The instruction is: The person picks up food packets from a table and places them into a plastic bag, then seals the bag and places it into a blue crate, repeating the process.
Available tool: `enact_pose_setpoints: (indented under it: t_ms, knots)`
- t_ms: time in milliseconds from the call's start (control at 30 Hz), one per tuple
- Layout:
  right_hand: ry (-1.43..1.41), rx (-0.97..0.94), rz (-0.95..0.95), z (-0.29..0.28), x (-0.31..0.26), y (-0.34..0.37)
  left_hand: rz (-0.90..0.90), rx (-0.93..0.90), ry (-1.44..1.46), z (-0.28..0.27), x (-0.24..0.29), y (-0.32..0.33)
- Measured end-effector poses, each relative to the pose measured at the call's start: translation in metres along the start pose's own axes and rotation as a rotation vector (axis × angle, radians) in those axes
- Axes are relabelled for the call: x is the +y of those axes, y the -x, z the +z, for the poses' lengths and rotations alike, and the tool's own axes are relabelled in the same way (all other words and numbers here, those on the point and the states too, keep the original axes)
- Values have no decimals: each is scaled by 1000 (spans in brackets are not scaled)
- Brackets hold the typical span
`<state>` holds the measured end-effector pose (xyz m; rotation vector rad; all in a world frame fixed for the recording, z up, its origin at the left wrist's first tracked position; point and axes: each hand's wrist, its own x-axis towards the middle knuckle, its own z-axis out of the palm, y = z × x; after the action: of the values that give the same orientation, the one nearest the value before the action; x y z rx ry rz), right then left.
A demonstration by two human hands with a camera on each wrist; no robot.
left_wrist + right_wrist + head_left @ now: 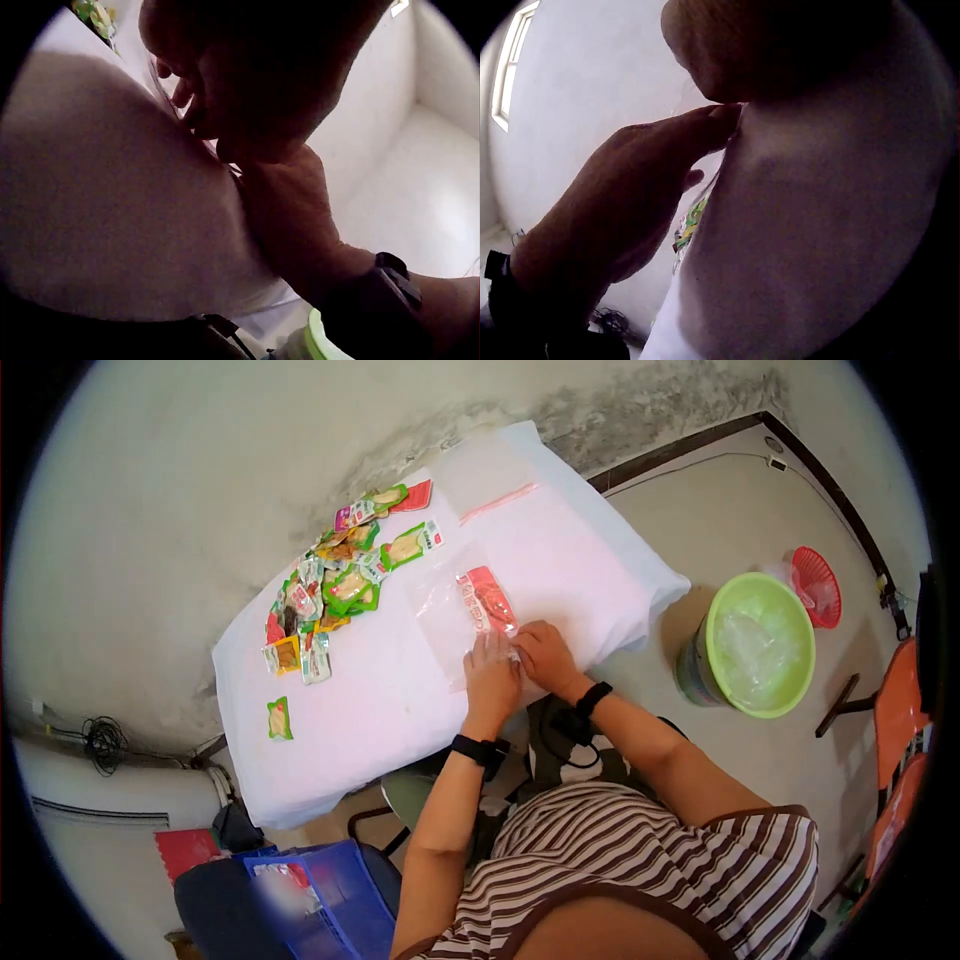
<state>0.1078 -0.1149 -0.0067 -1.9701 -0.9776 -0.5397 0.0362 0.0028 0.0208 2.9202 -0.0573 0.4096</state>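
A clear plastic bag lies flat near the front edge of the white-covered table, with a red packet with pale lettering in it. My left hand pinches the bag's near edge, its fingers reaching over the plastic just below the red packet. Close beside it, my right hand pinches the same edge with curled fingers. Both hands are dark in the wrist views, where the left hand and the right hand meet at the table edge, and the fingertips are partly hidden.
Several colourful snack packets are heaped at the table's far left, with a single green packet apart. Another clear bag with a red strip lies at the back. A green-rimmed bucket and red basket stand right; a blue crate is lower left.
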Motion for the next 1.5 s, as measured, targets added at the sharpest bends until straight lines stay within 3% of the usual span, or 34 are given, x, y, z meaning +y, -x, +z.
enact_pose_setpoints:
  t_ms: [833,867,1033,1200,1333,1367,1400,1500]
  knots:
    - [-40,32,26,1,-3,4,-87,-61,-11,19,-20,-39]
    - [-39,52,32,2,-5,4,-82,-139,-63,15,-21,-41]
    - [-81,71,23,4,-3,2,-55,14,48,6,-21,-12]
    - [-46,16,-50,2,-6,-2,16,-141,117,-21,-30,50]
    - [-26,-8,-48,0,-12,-5,-103,-139,152,-56,-63,89]
    - [6,-70,-61,-2,-15,-7,-101,-22,205,-63,-71,93]
    - [39,-130,-73,-4,-18,-9,-105,-19,201,-68,-77,94]
    - [61,-113,-94,0,-17,-10,-62,87,438,-79,-89,87]
